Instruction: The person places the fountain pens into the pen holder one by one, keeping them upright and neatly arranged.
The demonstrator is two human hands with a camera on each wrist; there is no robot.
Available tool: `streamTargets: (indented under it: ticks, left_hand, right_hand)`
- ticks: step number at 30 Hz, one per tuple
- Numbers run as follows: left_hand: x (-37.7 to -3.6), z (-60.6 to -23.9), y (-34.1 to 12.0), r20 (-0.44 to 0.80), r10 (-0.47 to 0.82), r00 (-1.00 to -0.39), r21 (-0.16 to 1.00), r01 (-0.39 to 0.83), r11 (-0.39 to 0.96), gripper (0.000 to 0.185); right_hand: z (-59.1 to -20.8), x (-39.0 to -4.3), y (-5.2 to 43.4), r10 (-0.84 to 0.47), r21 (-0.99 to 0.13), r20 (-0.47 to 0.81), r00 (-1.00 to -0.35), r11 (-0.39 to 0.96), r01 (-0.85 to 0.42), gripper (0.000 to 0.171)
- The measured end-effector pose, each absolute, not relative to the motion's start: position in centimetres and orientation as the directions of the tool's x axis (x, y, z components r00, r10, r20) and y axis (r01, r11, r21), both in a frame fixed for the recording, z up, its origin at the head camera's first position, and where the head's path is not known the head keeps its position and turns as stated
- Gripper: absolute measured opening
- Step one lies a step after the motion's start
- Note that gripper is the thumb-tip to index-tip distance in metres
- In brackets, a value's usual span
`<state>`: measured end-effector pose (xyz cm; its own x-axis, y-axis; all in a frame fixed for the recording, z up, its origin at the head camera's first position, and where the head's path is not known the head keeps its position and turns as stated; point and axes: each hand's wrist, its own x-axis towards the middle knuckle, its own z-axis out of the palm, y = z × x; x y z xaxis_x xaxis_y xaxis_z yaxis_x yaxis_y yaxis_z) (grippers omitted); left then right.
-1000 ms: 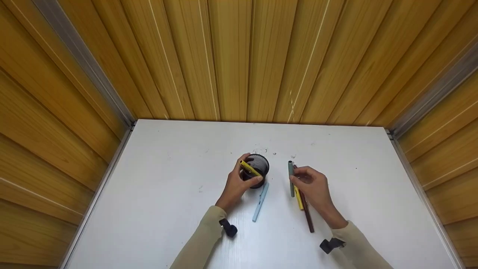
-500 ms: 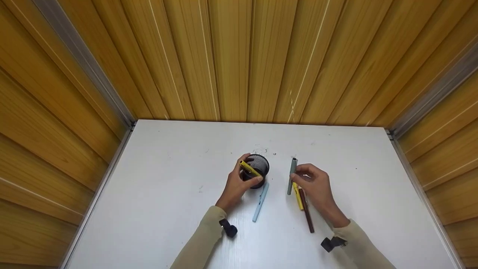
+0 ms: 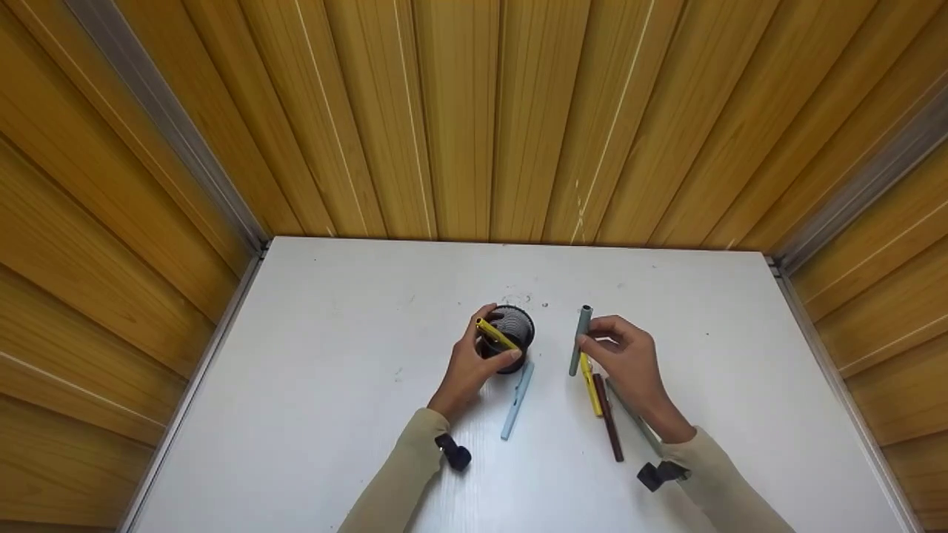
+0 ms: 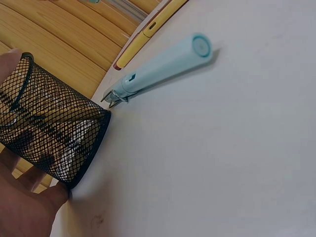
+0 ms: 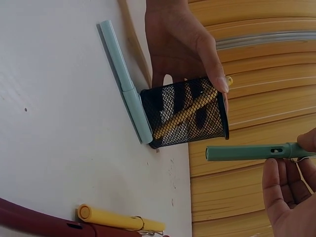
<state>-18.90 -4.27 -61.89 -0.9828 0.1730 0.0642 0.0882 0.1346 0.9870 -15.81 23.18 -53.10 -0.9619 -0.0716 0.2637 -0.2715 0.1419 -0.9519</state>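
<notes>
Near right: brown pen (image 3: 608, 416); second green pen (image 3: 638, 423), newly showing. Near middle: blue pen (image 3: 517, 402). Farther: yellow pen (image 3: 592, 389); right hand (image 3: 626, 359) pinching green pen (image 3: 581, 340), shifted farther, clear of others; left hand (image 3: 471, 364) gripping cup (image 3: 522, 333), another yellow pen (image 3: 495, 333) inside.

Open right, barred left

Bare counter (image 3: 552, 385) separates the mesh cup (image 3: 520, 323) from the right hand (image 3: 623, 361). The left hand (image 3: 471, 364) bars the cup's left; a yellow pen (image 3: 495, 334) crosses its mouth, a light blue pen (image 3: 517, 401) lies by its base.
</notes>
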Motion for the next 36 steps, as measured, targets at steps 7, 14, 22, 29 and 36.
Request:
streamTargets:
  ticks: [7, 14, 22, 29, 36]
  left_hand:
    - [-19.0, -61.9, -4.2, 0.056, 0.164, -0.985, 0.987, 0.080, 0.143, 0.091]
    - [-19.0, -61.9, -4.2, 0.058, 0.161, -0.985, 0.983, 0.084, 0.160, 0.092]
    - [-18.9, -61.8, -4.2, 0.051, 0.157, -0.986, 0.982, 0.078, 0.171, 0.090]
    - [-18.9, -61.9, -4.2, 0.045, 0.157, -0.987, 0.984, 0.070, 0.161, 0.089]
    - [-19.0, -61.9, -4.1, 0.033, 0.154, -0.988, 0.984, 0.059, 0.168, 0.094]
  right_hand:
    - [-52.8, -16.4, 22.7, -0.075, -0.951, 0.264, -0.961, 0.142, -0.273, 0.019]
    - [-52.4, -17.1, 22.2, -0.073, -0.953, 0.267, -0.961, 0.127, -0.275, 0.020]
    - [-52.1, -17.9, 21.3, -0.083, -0.949, 0.290, -0.953, 0.102, -0.298, 0.019]
    - [-51.5, -18.6, 20.2, -0.074, -0.945, 0.307, -0.949, 0.091, -0.313, 0.019]
    - [-51.2, -19.1, 19.0, -0.081, -0.952, 0.294, -0.952, 0.070, -0.300, 0.019]
